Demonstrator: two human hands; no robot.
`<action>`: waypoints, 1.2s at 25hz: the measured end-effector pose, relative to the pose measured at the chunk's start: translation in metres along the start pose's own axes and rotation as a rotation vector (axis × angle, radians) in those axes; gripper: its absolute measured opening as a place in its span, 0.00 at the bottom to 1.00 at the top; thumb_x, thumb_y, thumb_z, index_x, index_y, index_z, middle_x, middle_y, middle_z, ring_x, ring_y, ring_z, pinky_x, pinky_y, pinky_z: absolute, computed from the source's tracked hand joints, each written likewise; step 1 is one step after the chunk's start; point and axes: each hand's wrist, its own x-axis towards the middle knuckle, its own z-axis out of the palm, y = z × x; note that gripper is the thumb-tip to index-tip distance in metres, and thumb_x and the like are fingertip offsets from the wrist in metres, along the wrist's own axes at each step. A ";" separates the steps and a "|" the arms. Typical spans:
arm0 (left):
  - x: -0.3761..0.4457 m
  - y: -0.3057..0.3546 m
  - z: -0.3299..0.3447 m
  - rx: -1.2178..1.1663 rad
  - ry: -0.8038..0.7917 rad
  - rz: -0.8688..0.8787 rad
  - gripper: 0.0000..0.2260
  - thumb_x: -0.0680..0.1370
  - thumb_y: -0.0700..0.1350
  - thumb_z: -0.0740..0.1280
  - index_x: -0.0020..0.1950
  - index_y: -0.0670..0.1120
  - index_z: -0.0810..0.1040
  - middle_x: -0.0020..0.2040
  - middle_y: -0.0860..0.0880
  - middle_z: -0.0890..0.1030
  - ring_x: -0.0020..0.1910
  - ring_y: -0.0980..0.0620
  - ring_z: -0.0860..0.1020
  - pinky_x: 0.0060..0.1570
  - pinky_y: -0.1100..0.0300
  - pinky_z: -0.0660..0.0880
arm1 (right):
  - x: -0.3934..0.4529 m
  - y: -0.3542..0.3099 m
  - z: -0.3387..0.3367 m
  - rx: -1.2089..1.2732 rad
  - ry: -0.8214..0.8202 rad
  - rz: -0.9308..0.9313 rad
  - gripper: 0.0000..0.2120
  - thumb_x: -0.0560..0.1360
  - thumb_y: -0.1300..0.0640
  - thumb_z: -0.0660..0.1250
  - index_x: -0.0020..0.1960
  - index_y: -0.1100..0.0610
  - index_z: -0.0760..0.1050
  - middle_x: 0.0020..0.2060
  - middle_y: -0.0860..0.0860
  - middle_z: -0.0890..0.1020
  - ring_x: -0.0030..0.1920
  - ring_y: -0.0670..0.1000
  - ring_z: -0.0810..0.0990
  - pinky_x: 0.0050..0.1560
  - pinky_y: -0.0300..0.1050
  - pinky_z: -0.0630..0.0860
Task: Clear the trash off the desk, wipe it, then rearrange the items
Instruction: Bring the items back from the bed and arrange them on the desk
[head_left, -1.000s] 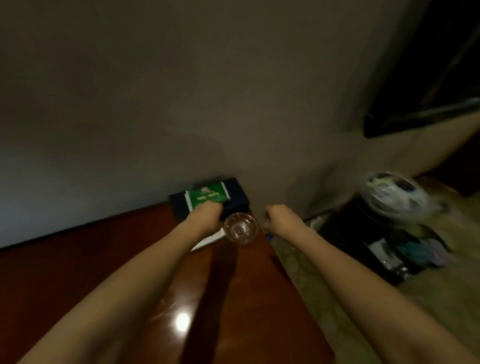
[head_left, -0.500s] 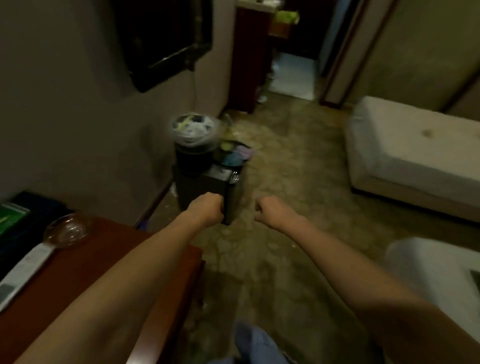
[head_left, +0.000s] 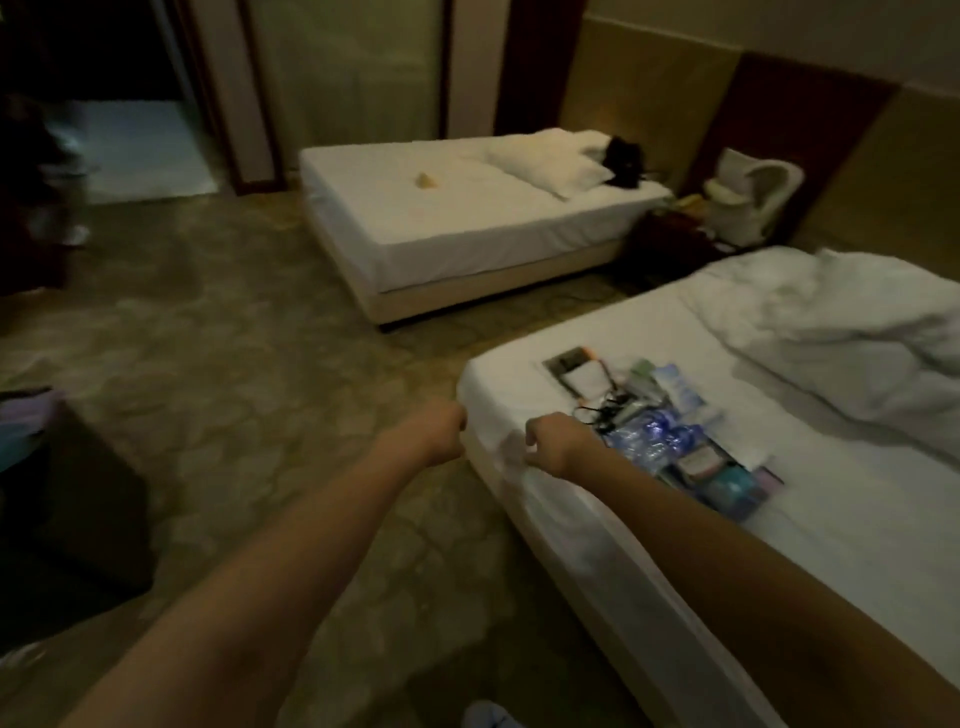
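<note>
The desk is out of view; I face two beds. My left hand (head_left: 440, 431) is stretched out over the carpet just off the corner of the near bed (head_left: 831, 545), fingers curled into a fist with nothing visible in it. My right hand (head_left: 555, 446) hovers over that bed's corner, also curled and empty. Right beside it lies a pile of desk items: crumpled clear water bottles (head_left: 652, 440), a flat card with a white square (head_left: 576, 375), a dark cable (head_left: 602, 413), and blue and teal packets (head_left: 730, 483).
A rumpled white duvet (head_left: 841, 332) covers the near bed's head end. The far bed (head_left: 457, 228) carries a pillow, a black bag (head_left: 623, 161) and a small yellow object. A dark boxy bin (head_left: 104, 499) stands at left. Patterned carpet lies between.
My view has swung right, from the desk with its glass and green box, past the trash bin, to the beds. Both arms stayed stretched out with curled fingers.
</note>
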 end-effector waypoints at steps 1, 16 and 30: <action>0.022 0.023 0.005 0.015 -0.028 0.048 0.14 0.75 0.40 0.64 0.60 0.42 0.75 0.60 0.43 0.76 0.57 0.45 0.75 0.55 0.55 0.74 | -0.002 0.027 -0.004 0.017 -0.002 0.055 0.15 0.77 0.53 0.64 0.60 0.60 0.74 0.60 0.58 0.76 0.60 0.57 0.74 0.56 0.46 0.71; 0.356 0.195 0.035 0.183 -0.316 0.468 0.14 0.74 0.44 0.68 0.58 0.40 0.78 0.57 0.41 0.79 0.56 0.44 0.76 0.54 0.55 0.73 | 0.080 0.274 -0.005 0.402 0.007 0.679 0.12 0.76 0.53 0.66 0.56 0.57 0.76 0.54 0.55 0.80 0.52 0.55 0.78 0.50 0.46 0.75; 0.563 0.346 0.106 -0.068 -0.417 0.370 0.12 0.76 0.42 0.66 0.57 0.37 0.76 0.52 0.40 0.79 0.52 0.43 0.77 0.47 0.56 0.71 | 0.129 0.508 0.035 0.885 0.131 1.228 0.09 0.74 0.60 0.69 0.49 0.66 0.79 0.47 0.62 0.82 0.47 0.58 0.80 0.44 0.46 0.75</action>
